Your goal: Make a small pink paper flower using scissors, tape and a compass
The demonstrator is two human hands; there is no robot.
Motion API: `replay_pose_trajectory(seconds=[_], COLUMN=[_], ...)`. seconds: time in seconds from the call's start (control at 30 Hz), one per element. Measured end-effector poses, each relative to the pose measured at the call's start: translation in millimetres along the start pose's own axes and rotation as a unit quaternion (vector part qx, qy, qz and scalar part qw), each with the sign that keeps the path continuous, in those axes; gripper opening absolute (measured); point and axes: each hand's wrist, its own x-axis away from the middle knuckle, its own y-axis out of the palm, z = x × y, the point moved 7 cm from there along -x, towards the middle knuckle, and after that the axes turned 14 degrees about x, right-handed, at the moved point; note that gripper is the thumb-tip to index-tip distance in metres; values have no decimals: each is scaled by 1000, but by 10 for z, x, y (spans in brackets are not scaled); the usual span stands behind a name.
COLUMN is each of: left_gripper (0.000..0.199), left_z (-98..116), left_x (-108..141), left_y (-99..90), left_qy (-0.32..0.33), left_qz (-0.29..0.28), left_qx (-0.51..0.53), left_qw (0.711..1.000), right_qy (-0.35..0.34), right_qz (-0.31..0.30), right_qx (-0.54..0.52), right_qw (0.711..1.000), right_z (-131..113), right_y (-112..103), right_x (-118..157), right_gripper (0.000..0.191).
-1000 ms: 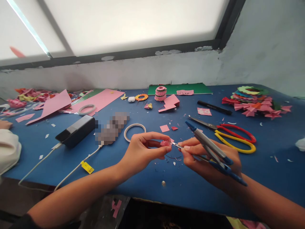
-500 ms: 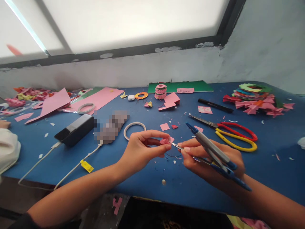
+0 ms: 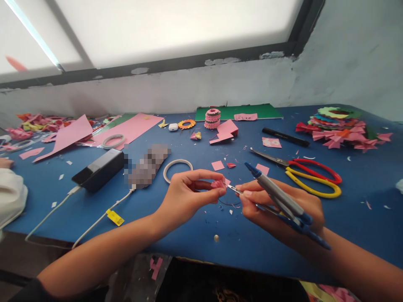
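Note:
Between its thumb and fingers, my left hand (image 3: 189,195) pinches a small folded pink paper piece (image 3: 218,183) above the blue table. My right hand (image 3: 283,205) grips a slim metal-tipped tool (image 3: 234,189), whose tip meets the right side of the pink piece. A grey and blue pen-like tool (image 3: 272,191) also lies across the right hand, angled up to the left. Small pink paper squares (image 3: 218,165) rest just beyond the hands. Scissors (image 3: 311,177) with red and yellow handles lie behind the right hand.
Nearby are a tape roll (image 3: 178,170), a black power bank (image 3: 99,170) with white cables and a black marker (image 3: 286,137). Paper flowers (image 3: 343,130) are piled at the back right. A green sheet (image 3: 261,112) lies by the wall. Part of a person's hand (image 3: 5,162) shows at far left.
Both hands hold nearly the same pose, with the tool tip still at the pink piece. The view has shifted very slightly.

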Motion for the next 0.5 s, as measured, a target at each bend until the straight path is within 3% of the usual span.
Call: replay_pose_trajectory(seconds=[0.2, 0.5], left_gripper=[23, 24], left_z=[-20, -19], left_x=[-1, 0], left_y=[-11, -8], left_qy=[-17, -31], left_qz=[10, 3], left_qx=[-11, -10], left_qw=[1000, 999], right_qy=[-12, 23], right_qz=[7, -2], right_qx=[4, -32], right_qw=[1000, 999], right_z=[-15, 35], right_y=[-10, 12], right_x=[-26, -32], right_gripper=[19, 18])
